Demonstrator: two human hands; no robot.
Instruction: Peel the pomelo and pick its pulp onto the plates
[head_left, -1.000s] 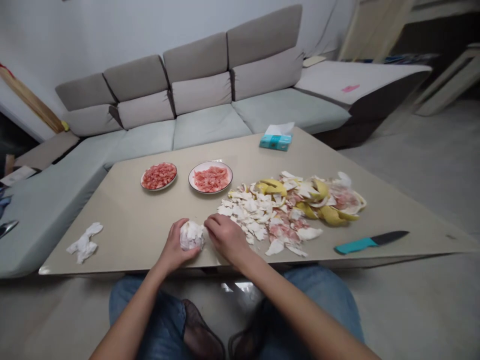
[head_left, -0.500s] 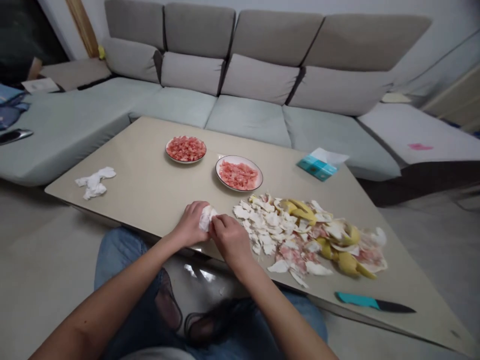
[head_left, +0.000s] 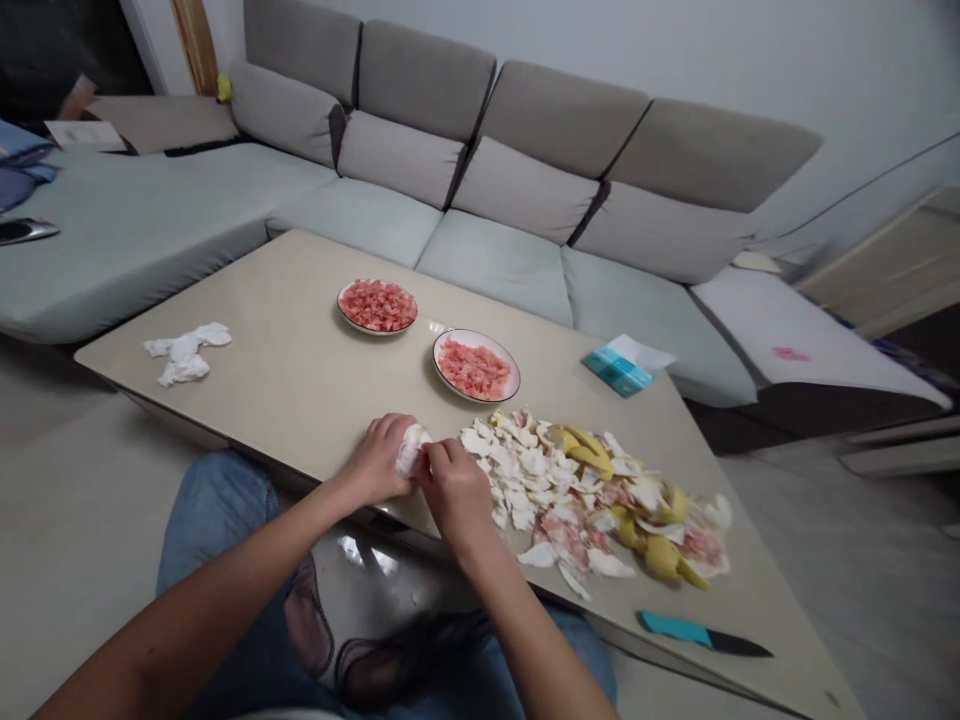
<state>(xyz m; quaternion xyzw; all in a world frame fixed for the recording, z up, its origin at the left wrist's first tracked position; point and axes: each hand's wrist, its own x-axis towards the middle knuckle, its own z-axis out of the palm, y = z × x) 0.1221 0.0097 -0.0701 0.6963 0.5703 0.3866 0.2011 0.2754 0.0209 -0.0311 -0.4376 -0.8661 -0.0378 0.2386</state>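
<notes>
Over the table's near edge, my left hand is closed around a whitish pomelo piece. My right hand is closed too, with thumb and fingers pinching the right side of that piece; the fingertips partly hide the contact. Just right of my hands lies a heap of pomelo peel: white pith scraps, yellow rind and pinkish membranes. Beyond the hands, one plate bears pink pomelo flesh. Farther back and left, a second plate is piled with redder flesh bits.
A knife with a teal handle and dark blade lies at the table's near right. Crumpled tissues are on the left, and a blue tissue box sits at the back right. The grey sofa runs along the far side.
The view has tilted and shifted slightly. Both hands stay together on the pomelo piece, with little change in their grip. The plates, heap and knife keep their places on the table.
</notes>
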